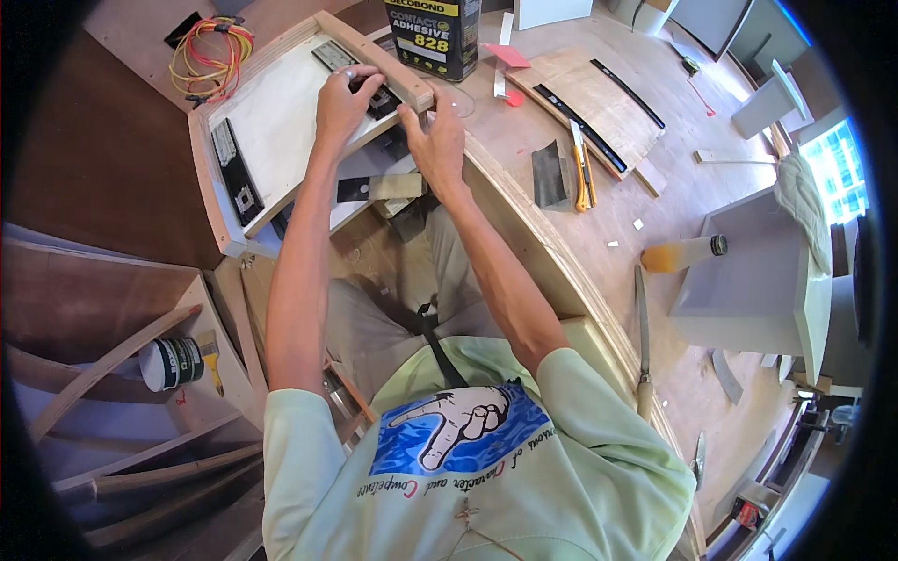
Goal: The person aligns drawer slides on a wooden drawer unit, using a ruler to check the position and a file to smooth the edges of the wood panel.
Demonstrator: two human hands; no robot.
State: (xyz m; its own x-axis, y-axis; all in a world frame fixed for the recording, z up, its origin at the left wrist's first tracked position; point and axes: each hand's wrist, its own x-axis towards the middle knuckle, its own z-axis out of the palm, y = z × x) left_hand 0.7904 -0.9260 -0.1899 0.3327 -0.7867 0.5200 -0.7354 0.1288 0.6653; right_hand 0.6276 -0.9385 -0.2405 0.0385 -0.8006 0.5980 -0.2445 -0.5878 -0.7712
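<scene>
Head cam — 2 hands [341,110] [438,145], 1 frame [374,56]

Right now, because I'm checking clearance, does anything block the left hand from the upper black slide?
Nothing visible does: the left hand is at the black slide. The wooden rail runs alongside, not between them.

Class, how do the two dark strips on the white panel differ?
The left strip is uncovered; the right strip is partly hidden by the left hand. In the picture, the left strip runs steeper, while the right strip slants more. Both are dark with greyish plates, on the white panel.
</scene>
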